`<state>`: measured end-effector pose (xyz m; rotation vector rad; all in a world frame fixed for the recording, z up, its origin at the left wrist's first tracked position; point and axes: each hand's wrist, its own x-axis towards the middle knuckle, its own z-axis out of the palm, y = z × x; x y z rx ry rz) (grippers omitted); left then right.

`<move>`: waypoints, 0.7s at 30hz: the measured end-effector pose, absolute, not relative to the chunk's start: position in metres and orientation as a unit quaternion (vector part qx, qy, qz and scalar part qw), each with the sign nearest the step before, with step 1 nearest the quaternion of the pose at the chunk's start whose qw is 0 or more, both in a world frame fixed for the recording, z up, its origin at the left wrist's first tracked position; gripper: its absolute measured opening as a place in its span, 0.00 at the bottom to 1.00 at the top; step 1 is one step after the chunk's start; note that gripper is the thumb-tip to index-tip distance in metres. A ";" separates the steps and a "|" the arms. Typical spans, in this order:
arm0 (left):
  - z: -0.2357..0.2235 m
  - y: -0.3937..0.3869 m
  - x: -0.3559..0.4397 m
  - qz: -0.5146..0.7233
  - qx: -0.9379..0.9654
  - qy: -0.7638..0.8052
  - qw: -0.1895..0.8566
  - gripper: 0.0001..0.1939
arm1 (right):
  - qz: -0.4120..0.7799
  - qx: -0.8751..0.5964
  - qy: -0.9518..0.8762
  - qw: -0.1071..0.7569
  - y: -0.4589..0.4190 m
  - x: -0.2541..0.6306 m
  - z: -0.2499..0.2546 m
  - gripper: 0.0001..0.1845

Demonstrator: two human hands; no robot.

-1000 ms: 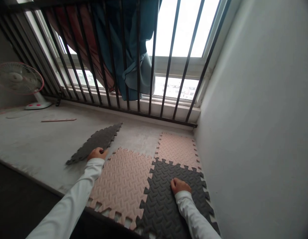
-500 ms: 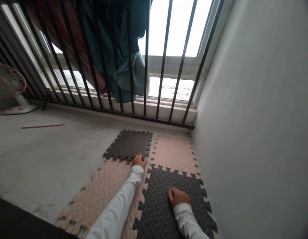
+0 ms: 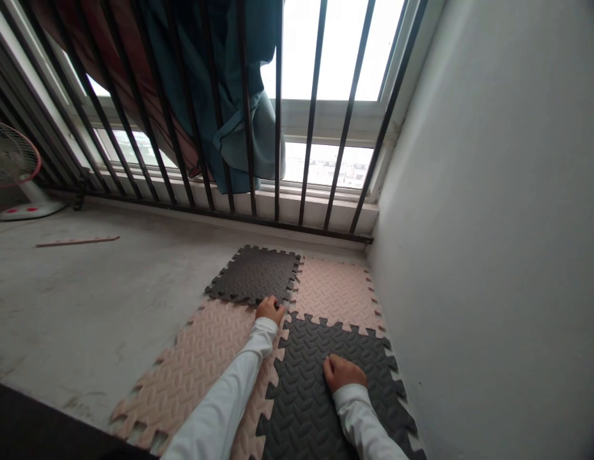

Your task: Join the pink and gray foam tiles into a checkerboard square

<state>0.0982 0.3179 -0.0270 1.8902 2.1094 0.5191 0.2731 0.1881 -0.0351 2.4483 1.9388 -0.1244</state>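
Observation:
My left hand (image 3: 270, 310) grips the near edge of a dark grey foam floor tile (image 3: 256, 273) with its fingers closed. That tile's right teeth meet or slightly overlap a pink foam tile (image 3: 337, 291) beside it; I cannot tell if they interlock. Under my left forearm lies a nearer pink tile (image 3: 205, 358). My right hand (image 3: 343, 372) is a closed fist resting on the nearer dark tile (image 3: 316, 396), with nothing seen in it. The puzzle-toothed edges of the two nearer tiles run alongside each other.
A white wall (image 3: 493, 255) borders the tiles on the right. Black railing bars (image 3: 304, 172) stand behind them, with a hanging blue cloth (image 3: 239, 140). On the grey floor (image 3: 109, 294) lie a thin strip (image 3: 78, 241) and a fan (image 3: 25, 191) at the left.
The far dark tile has slid right, closing the gap to the far pink tile, with my left hand at its edge. My right fist stays on the nearer dark tile.

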 end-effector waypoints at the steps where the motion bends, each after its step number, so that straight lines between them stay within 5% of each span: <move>1: -0.026 0.318 0.098 0.183 0.650 0.726 0.130 0.10 | -0.040 0.784 0.620 0.009 0.188 0.273 -0.035 0.17; 21: -0.028 0.325 0.112 0.177 0.665 0.708 0.160 0.08 | -0.040 0.788 0.614 0.012 0.188 0.273 -0.034 0.17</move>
